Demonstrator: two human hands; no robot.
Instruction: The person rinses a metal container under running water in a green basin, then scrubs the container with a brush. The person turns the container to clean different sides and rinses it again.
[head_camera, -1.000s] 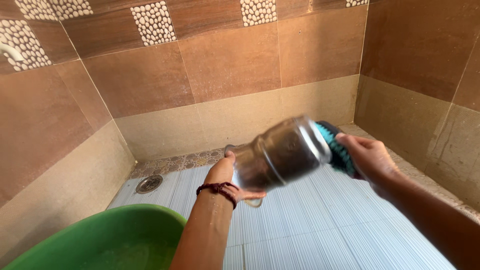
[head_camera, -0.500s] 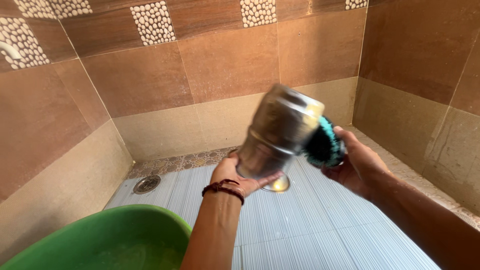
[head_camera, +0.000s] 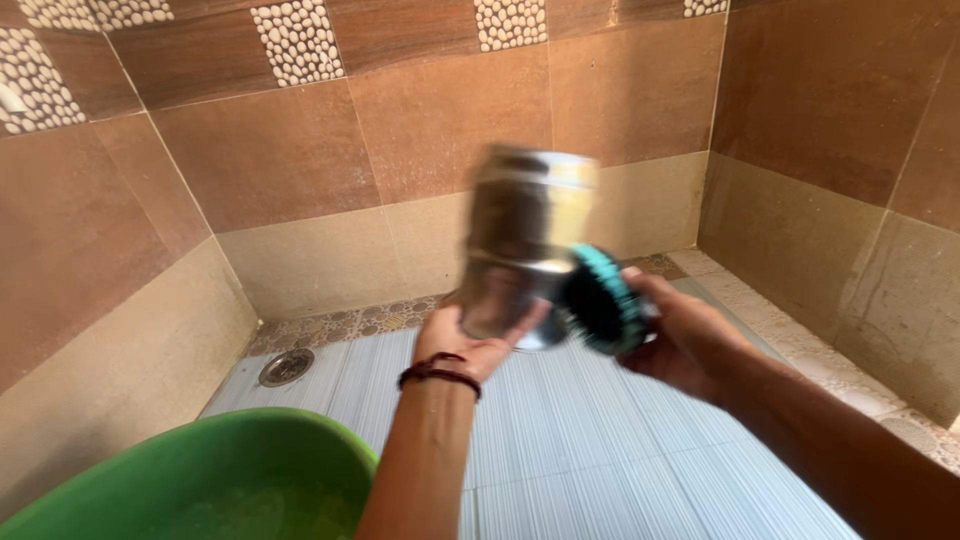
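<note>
**Steel vessel held upright over tiled floor**

A green basin (head_camera: 200, 480) sits at lower left on the ribbed floor (head_camera: 620, 440). The blurred steel vessel (head_camera: 520, 240) stands nearly upright, its base cupped in the left hand (head_camera: 470, 345). The right hand (head_camera: 680, 335) grips a teal scrubbing brush (head_camera: 600, 300) against the vessel's lower side.

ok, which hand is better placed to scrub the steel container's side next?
Right, probably. The right hand holds the teal scrub brush against the steel container; the left hand is under its base, supporting it.
</note>
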